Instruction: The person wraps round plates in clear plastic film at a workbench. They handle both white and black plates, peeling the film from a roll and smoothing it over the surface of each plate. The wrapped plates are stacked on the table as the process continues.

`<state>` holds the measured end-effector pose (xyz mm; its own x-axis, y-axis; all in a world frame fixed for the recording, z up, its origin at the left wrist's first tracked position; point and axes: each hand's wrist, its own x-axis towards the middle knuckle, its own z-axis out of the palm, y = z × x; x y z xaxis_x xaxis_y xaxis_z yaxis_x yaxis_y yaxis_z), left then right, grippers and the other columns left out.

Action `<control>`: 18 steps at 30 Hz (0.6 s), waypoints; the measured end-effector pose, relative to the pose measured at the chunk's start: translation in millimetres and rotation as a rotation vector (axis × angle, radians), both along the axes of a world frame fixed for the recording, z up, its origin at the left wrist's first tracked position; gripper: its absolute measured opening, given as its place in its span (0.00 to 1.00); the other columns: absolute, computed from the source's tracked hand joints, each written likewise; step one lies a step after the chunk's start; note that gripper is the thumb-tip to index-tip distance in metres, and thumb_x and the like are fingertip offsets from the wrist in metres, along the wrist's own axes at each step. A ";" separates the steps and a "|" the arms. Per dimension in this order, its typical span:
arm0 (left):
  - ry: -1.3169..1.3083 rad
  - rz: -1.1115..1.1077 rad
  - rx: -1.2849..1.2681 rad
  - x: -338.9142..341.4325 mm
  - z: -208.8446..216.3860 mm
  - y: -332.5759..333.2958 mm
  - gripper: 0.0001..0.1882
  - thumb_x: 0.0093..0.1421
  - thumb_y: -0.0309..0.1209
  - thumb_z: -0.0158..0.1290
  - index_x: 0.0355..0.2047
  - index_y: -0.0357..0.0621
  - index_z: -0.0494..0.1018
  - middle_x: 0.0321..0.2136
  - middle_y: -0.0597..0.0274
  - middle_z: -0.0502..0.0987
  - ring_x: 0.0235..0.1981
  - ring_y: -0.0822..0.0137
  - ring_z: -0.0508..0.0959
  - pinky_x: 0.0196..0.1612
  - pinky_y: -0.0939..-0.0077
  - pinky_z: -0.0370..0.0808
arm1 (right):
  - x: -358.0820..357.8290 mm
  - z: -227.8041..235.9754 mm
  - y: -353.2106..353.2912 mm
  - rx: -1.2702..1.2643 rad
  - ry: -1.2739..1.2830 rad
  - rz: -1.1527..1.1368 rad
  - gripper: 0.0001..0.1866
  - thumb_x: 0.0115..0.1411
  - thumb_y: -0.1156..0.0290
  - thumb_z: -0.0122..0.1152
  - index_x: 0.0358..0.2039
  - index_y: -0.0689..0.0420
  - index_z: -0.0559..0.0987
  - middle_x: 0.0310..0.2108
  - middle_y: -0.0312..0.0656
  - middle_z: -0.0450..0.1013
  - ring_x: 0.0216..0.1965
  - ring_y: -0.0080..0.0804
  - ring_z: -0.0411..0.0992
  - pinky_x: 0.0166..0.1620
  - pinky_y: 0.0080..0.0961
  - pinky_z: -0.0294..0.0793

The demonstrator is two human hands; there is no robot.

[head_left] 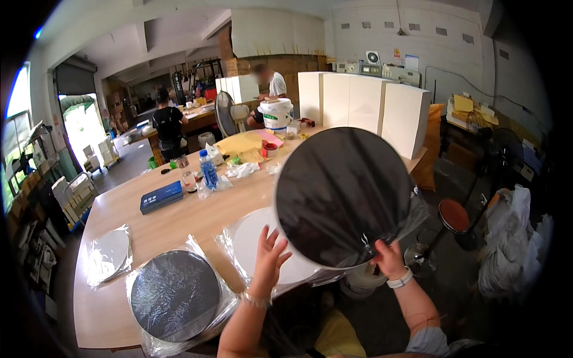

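A large round black disc (343, 197) with a pale rim is held up in front of me, tilted over the table's front edge. Clear plastic film (412, 221) wraps it and bunches at its lower right. My right hand (389, 259) grips the disc and film there, thumb on the black face. Beside the disc's lower left edge, my left hand (271, 261) has its fingers apart, holding nothing. Behind it a white disc (250, 241) in film lies on the table, partly hidden. To the left lie a dark film-wrapped disc (175, 295) and a smaller white one (110, 255).
On the wooden table (113, 316) stand a blue box (162, 197), a blue-labelled bottle (208, 170) and a white bucket (276, 114). Tall white boxes (364, 107) line the far right. Two people work farther back. A round brown-topped stool (453, 216) stands at right.
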<state>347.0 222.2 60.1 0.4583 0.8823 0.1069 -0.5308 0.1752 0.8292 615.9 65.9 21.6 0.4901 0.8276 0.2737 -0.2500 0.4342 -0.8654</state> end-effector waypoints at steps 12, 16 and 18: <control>0.260 0.142 0.651 -67.1 38.1 90.3 0.16 0.56 0.23 0.56 0.46 0.36 0.70 0.39 0.62 0.77 0.39 0.72 0.76 0.44 0.78 0.73 | 49.8 68.4 149.5 0.095 -0.588 0.169 0.40 0.56 0.65 0.63 0.64 0.59 0.51 0.60 0.43 0.57 0.59 0.30 0.57 0.59 0.26 0.58; 0.249 0.235 0.565 -68.0 30.9 86.6 0.21 0.53 0.24 0.59 0.48 0.38 0.68 0.41 0.63 0.76 0.40 0.73 0.75 0.47 0.77 0.71 | 9.5 65.3 159.5 0.226 -0.477 0.260 0.31 0.55 0.68 0.65 0.57 0.62 0.64 0.51 0.37 0.69 0.51 0.23 0.66 0.56 0.23 0.63; 0.261 0.234 0.561 -70.5 30.3 93.7 0.22 0.53 0.24 0.60 0.48 0.38 0.68 0.41 0.63 0.76 0.41 0.73 0.75 0.47 0.77 0.71 | 6.5 72.4 165.1 0.207 -0.517 0.257 0.31 0.55 0.67 0.65 0.57 0.63 0.64 0.51 0.38 0.69 0.51 0.23 0.65 0.56 0.23 0.62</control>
<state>276.5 315.9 90.4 0.3345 0.8046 0.4907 -0.2721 -0.4160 0.8677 622.4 231.0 94.0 0.0429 0.8058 0.5907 0.0609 0.5880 -0.8066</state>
